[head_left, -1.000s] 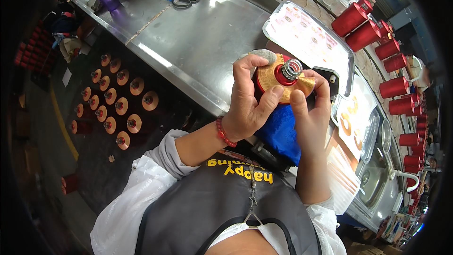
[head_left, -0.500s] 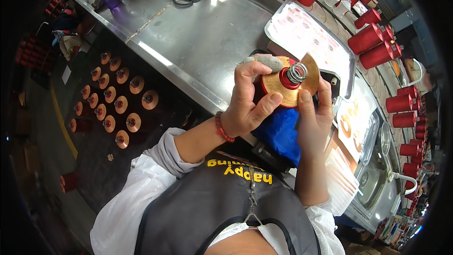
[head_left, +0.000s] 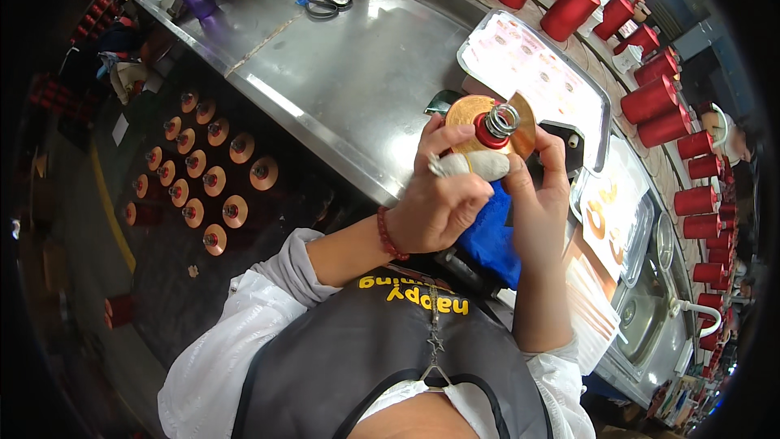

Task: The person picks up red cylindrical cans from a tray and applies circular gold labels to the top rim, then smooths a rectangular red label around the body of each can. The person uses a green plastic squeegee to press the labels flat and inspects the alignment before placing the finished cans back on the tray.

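Between my hands is a red metallic bottle (head_left: 491, 137) with a coiled spring (head_left: 501, 120) standing on its neck. A curved gold label (head_left: 467, 114) rings its sloping shoulder, and one end (head_left: 523, 120) rises free of the surface. My left hand (head_left: 439, 195) is closed at the bottle's near left side, a white-wrapped finger (head_left: 479, 165) pressing along the label's near edge. My right hand (head_left: 543, 183) pinches the label's right side with thumb and fingers. Most of the bottle's body is hidden. Blue cloth (head_left: 491, 236) lies below it.
A white-lined tray (head_left: 528, 61) and a sheet with gold labels (head_left: 605, 215) lie to the right. Red bottles (head_left: 569, 12) line a curved conveyor beyond. Several gold-shouldered bottles (head_left: 214, 180) stand at left. Scissors (head_left: 325, 4) rest on the metal table (head_left: 341, 81); a sink (head_left: 642, 317) is at right.
My left hand's wrapped finger has moved from the bottle's far side to the near edge of the label. My right hand stays at the label's right side. Bottles on the conveyor have shifted.
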### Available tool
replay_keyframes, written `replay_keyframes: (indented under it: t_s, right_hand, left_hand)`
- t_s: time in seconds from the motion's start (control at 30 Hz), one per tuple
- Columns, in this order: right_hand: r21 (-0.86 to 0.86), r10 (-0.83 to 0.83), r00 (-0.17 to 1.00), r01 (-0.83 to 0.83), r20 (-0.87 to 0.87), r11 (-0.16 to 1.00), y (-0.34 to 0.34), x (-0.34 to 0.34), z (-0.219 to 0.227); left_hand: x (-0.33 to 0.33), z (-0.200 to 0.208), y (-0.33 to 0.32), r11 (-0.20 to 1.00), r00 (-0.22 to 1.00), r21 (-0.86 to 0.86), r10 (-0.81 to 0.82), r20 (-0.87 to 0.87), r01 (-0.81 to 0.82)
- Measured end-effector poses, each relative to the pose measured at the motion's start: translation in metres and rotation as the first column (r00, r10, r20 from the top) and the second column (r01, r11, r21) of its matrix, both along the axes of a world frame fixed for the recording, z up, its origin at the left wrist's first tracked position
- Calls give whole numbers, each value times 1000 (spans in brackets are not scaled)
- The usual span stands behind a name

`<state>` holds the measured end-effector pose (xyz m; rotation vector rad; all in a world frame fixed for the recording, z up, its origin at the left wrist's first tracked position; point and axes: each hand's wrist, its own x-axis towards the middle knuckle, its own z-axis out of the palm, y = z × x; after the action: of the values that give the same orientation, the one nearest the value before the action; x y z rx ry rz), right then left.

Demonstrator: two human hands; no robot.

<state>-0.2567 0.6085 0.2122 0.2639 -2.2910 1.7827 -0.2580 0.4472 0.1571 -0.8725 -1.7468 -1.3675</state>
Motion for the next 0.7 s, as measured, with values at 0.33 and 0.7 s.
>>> replay_keyframes:
  t_s: [0.33, 0.7]
  right_hand:
    - [-72, 162, 987, -161, 9, 984, 8, -22, 6]
    - [28, 53, 977, -49, -206, 998, 3, -19, -1]
  left_hand:
    - [-5, 8, 17, 958, 945, 279, -33, 325, -63]
    - [-24, 11, -5, 814, 834, 518, -461, 302, 262]
